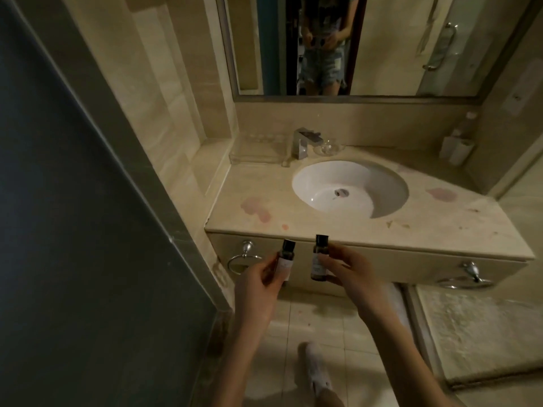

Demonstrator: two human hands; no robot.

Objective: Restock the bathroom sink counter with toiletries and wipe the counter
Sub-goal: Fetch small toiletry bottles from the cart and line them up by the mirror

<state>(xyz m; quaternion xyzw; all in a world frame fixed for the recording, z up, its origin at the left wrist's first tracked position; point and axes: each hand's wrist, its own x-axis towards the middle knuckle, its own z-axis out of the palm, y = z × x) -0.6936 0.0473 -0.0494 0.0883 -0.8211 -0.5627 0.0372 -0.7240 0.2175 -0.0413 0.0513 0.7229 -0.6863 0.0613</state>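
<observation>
Honestly, with each hand, left hand point(258, 282) and right hand point(349, 273), just fingertip-pinching a small dark toiletry bottle point(78, 261) point(318, 258) at lower center, below the stained counter point(338, 227) edge, either could slip and hit the tile floor point(317, 324).

Left towel ring point(247, 247): hanging just left of the fingers point(343, 255).
Right towel ring point(471, 271): hanging well right of them.
Bath mat point(484, 333): lying below and right of them.
Faucet point(302, 142): standing well beyond them.
Mirror point(396, 39): hanging farther beyond.

Dim, yellowish, perhaps slightly blurred
</observation>
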